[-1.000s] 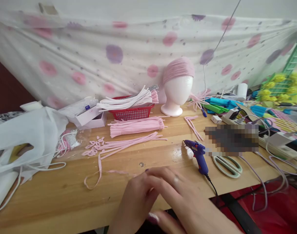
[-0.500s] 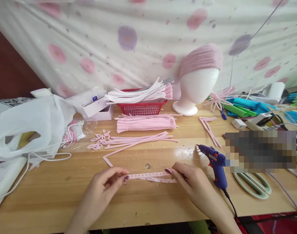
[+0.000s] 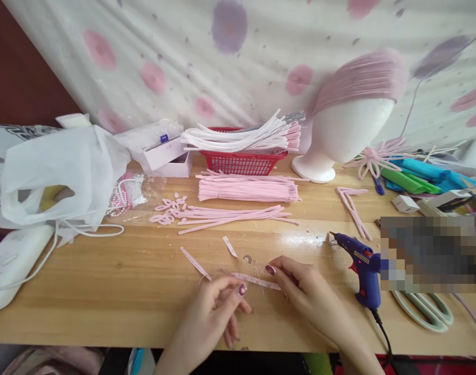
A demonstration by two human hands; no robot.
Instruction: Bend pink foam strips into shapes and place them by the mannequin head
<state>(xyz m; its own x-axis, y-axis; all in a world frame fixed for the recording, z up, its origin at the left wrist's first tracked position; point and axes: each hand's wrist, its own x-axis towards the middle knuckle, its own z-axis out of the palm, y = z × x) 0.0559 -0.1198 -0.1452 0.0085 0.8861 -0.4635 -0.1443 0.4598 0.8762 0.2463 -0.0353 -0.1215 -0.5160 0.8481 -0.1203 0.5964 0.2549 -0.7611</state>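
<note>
The thin measuring tape [image 3: 256, 280] lies in the middle of the table [image 3: 105, 297], toward the front edge, its numbered part slanting between the hands. The right hand [image 3: 314, 294] has thumb and forefinger together, pinching this part at its right end. The left hand [image 3: 208, 317] is loosely curled at the other side; I cannot tell if its fingers grip the tape. Such a soft strip probably twists easily, so it is better to hold it flat by its very edges, pull it only lightly, and leave the marks uncovered. Behind it are loose pink stems [image 3: 238, 214], then a tied pink bundle [image 3: 247, 189], and the red basket [image 3: 241, 164] near the back edge. To the right lies the glue gun [image 3: 368, 286]; its nozzle should best be avoided by the wrist.
</note>
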